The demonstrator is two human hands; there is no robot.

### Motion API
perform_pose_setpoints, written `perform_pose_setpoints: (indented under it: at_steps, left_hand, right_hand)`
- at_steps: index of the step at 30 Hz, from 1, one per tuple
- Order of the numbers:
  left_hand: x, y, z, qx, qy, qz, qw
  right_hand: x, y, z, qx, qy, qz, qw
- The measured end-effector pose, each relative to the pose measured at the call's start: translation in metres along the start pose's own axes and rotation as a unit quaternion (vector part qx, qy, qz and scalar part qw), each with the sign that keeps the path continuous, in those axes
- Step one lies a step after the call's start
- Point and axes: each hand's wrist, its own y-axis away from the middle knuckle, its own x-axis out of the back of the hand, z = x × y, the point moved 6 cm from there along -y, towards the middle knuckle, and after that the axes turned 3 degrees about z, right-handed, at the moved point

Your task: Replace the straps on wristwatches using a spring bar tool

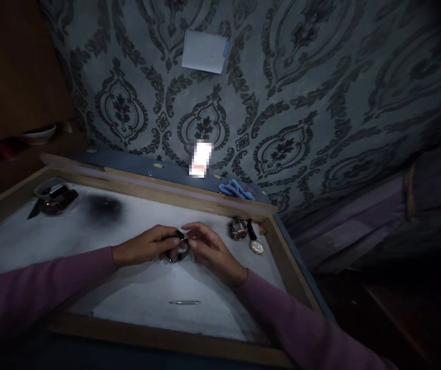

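Between my two hands, over the middle of the white board, is a wristwatch (182, 253) with a dark band curved into a loop. My left hand (149, 245) pinches its upper left side between thumb and fingers. On the other side, my right hand (215, 254) grips the band near the top, with the index finger lifted and partly extended. The watch's face is not clearly visible in the dim light. Nearer to me, a thin metal pen-like tool (185, 302) lies flat on the board.
Right of my hands lie a looped watch (238, 229) and a gold-rimmed watch with a black strap (256, 247). A clear plastic bag (56, 198) with dark items sits at left. A raised wooden rim (158, 191) borders the board. Beyond are a blue cloth (236, 189) and a bright blurred rectangle (200, 158).
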Motion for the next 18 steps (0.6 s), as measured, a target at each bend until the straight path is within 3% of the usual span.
perform_pose_setpoints:
  at_steps: [4,9,14,18]
  left_hand:
    - [-0.003,-0.001,0.001,0.005,-0.021,0.0,1.0]
    - [-0.007,-0.001,0.003,0.011,-0.014,-0.004,1.0]
    - [-0.012,-0.001,0.004,0.0,-0.018,-0.017,1.0]
    - [-0.013,-0.001,0.004,0.005,-0.016,-0.013,1.0]
  right_hand:
    - [-0.001,0.002,-0.012,0.077,0.134,0.026,0.988]
    - [-0.002,0.008,-0.024,0.159,0.225,0.065,0.959]
    - [-0.009,0.013,-0.033,0.204,0.252,0.056,0.944]
    - [-0.008,0.011,-0.032,0.189,0.246,0.055,0.949]
